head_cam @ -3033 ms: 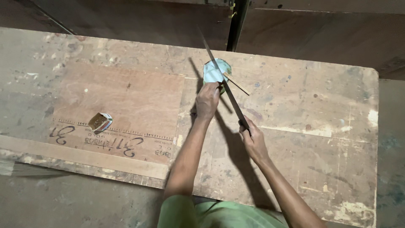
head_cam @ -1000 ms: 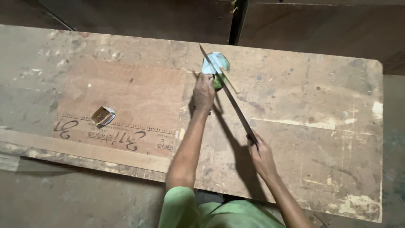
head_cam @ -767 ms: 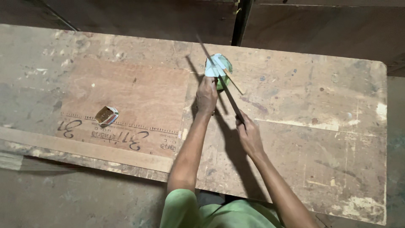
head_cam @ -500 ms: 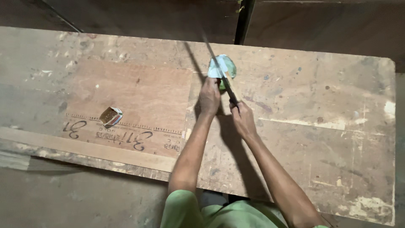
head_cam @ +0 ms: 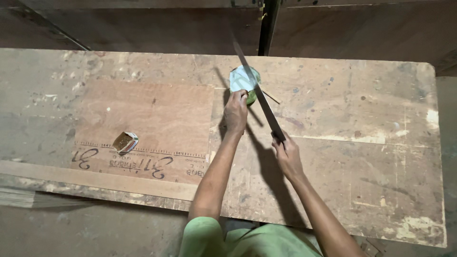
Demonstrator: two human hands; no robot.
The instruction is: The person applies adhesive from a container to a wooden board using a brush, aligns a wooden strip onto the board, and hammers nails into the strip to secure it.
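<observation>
Location: On the worn wooden bench (head_cam: 362, 157), near its far edge, a small round green can (head_cam: 245, 82) with a pale lid is set upright.
Work state: A long dark flat bar (head_cam: 259, 97) is laid slantwise across the can's right side, its far end raised past the bench edge. Whether the lid has been lifted at all cannot be told; it is judged to be in place.
Left hand: The left hand (head_cam: 236, 112) is closed around the near side of the can, by which it is steadied.
Right hand: The right hand (head_cam: 287, 154) is closed on the near end of the bar.
Other items: A thin stick (head_cam: 271, 97) lies just beside the can. A small opened carton (head_cam: 125, 142) lies well apart to the left, on a plywood sheet (head_cam: 147, 119) marked with a ruled scale.
</observation>
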